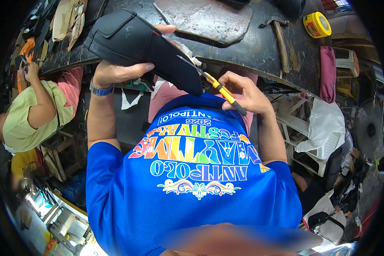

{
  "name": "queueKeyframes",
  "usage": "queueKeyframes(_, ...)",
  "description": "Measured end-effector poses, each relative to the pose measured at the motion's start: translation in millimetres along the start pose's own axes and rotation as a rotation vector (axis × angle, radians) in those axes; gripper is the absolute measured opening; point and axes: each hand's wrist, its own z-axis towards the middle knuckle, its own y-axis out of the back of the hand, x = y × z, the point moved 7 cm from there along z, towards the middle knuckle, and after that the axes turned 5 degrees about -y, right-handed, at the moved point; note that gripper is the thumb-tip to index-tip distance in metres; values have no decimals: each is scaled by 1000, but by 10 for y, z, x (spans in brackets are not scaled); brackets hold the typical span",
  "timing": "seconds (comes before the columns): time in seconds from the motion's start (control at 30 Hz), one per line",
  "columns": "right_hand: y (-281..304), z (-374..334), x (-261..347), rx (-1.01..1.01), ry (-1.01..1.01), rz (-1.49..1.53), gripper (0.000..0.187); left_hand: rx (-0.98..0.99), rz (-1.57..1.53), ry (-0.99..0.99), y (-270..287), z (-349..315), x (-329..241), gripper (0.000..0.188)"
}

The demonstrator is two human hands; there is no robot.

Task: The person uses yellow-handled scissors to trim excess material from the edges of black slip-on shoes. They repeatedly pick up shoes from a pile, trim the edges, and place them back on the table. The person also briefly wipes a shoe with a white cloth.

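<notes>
My left hand point(121, 72) is closed round a black shoe upper point(128, 38), with the thumb on its near side and fingertips showing over its far edge. The shoe lies tilted, its wide end to the upper left and its narrow end toward my lap. A frayed white strip point(187, 50) sticks out along its right edge. In my right hand point(249, 91) are yellow-and-black-handled snips point(224, 91), gripped by the handles. Their thin metal blades point up and left, right at the shoe's edge beside the white strip. I cannot tell whether the blades touch it.
On the dark worktable point(260, 64) lie a worn flat slab point(205, 19), a hammer point(281, 47) and a yellow tub point(316, 24). Brown cut pieces point(68, 21) sit at the left. A co-worker point(38, 102) sits there; white plastic stools point(307, 128) stand at the right.
</notes>
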Motion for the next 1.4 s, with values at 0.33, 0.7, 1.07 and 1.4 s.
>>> queueKeyframes(0.33, -3, 26, -24, -2, 6, 74, 55, 57, 17, -26, -50, -10, -3, 62)
queueKeyframes(0.7, -8, -29, -198, 59, -70, 129, 53, -3, 23, -59, 15, -13, -39, 53)
queueKeyframes(1.07, 13, -123, -234, 63, -75, 176, 61, 40, -6, -111, 3, -34, -50, 51)
queueKeyframes(1.4, -87, -51, -147, 161, 8, 392, 46, 44, -56, -29, -135, 12, 43, 58)
